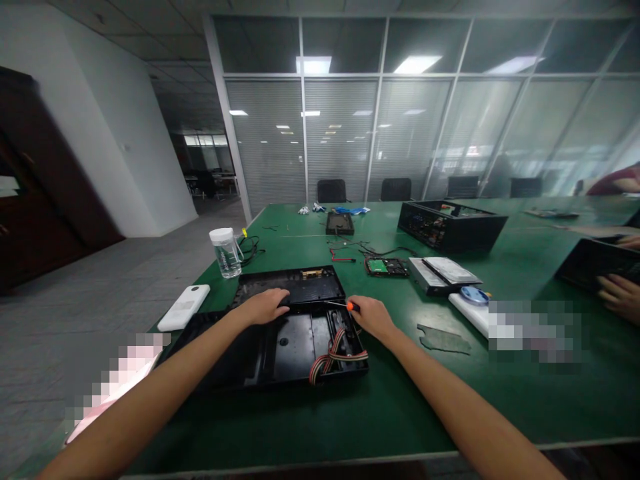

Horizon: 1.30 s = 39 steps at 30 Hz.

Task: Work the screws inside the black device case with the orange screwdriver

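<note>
An opened black device casing (295, 343) lies in front of me, and a second black tray-like panel (270, 283) adjoins its far side. My left hand (265, 307) grips the edge where the two parts meet, fingers bent over it. In my right hand (371, 317) is a screwdriver (351, 306) with an orange and black handle. Its shaft points left, along the casing's far edge at the right. What its tip touches is too small to tell. A striped ribbon cable (333, 363) hangs over the casing's near right corner.
Left of the casing are a clear water bottle (227, 253) and a white phone-shaped device (184, 307). Rightward lie a green circuit board (386, 267), a silver drive (443, 273) and a flat metal plate (444, 339). Behind stands a black case (450, 227). A co-worker's hand (620, 297) touches another black panel.
</note>
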Each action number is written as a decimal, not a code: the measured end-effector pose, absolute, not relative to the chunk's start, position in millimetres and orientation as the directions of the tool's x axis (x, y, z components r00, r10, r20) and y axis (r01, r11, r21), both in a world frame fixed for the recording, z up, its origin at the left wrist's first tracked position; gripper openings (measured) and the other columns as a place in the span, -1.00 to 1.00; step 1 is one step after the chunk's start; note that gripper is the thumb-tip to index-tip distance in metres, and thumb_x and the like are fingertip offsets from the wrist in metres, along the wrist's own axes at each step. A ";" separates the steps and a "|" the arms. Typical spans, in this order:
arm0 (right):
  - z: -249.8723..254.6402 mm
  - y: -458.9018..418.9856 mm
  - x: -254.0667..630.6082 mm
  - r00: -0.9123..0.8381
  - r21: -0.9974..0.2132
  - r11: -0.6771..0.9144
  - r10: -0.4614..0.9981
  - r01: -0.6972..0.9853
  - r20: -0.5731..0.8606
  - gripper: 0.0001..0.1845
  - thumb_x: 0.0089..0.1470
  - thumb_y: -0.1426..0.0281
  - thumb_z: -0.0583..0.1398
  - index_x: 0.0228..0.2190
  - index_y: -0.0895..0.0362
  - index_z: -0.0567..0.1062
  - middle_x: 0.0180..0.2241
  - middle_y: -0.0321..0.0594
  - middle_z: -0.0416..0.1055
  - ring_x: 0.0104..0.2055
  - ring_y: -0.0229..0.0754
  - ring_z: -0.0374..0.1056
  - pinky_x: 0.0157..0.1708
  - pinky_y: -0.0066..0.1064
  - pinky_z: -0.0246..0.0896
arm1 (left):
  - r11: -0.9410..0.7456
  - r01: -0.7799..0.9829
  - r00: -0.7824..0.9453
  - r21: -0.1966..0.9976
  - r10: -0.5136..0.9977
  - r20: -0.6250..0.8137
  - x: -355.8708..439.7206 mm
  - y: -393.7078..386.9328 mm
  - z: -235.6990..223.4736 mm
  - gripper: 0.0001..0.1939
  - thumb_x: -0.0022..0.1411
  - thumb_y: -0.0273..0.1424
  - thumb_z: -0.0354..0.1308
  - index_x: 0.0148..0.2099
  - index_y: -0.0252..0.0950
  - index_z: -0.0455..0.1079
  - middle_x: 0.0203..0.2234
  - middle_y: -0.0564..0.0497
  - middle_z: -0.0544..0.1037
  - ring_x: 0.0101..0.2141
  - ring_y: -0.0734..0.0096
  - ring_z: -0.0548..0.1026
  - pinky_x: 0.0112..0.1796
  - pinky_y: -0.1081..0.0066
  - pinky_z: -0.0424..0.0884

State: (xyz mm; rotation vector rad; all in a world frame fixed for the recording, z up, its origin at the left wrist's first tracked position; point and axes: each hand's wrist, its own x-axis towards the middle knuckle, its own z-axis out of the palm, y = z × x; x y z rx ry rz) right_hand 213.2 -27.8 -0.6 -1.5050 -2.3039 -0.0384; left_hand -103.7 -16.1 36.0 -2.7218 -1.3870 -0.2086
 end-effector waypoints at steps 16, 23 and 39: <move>-2.7 -21.3 215.4 -0.204 -0.132 0.244 0.944 0.961 0.257 -0.69 0.17 0.26 -0.05 -0.32 0.06 0.45 -0.36 -0.18 0.48 -0.30 -0.16 0.38 -0.42 -0.45 0.04 | -0.781 0.565 0.823 -0.267 0.509 0.255 -89.3 -20.4 28.6 -0.82 0.22 -0.43 0.04 -0.12 -0.24 0.36 -0.13 -0.10 0.35 -0.12 0.28 0.32 -0.11 0.31 0.26; -3.7 -28.5 204.7 -0.245 -0.248 0.323 0.922 0.913 0.299 -0.58 0.16 0.13 -0.06 -0.34 0.06 0.50 -0.41 -0.18 0.49 -0.33 -0.16 0.39 -0.40 -0.46 0.06 | -0.792 0.444 0.896 -0.420 0.381 0.229 -81.8 -19.2 21.5 -0.87 0.21 -0.53 0.01 -0.22 -0.33 0.36 -0.11 -0.16 0.34 -0.07 0.21 0.26 -0.11 0.25 0.23; 0.6 -28.6 212.5 -0.379 -0.152 0.426 0.887 0.892 0.263 -0.55 0.15 0.09 -0.06 -0.37 0.06 0.52 -0.45 -0.18 0.49 -0.37 -0.17 0.39 -0.42 -0.47 0.03 | -0.817 0.549 0.832 -0.178 0.513 0.210 -14.6 -14.5 36.3 -0.87 0.28 -0.46 -0.10 -0.26 -0.30 0.26 -0.44 0.00 0.44 -0.38 0.40 0.41 -0.34 0.48 0.28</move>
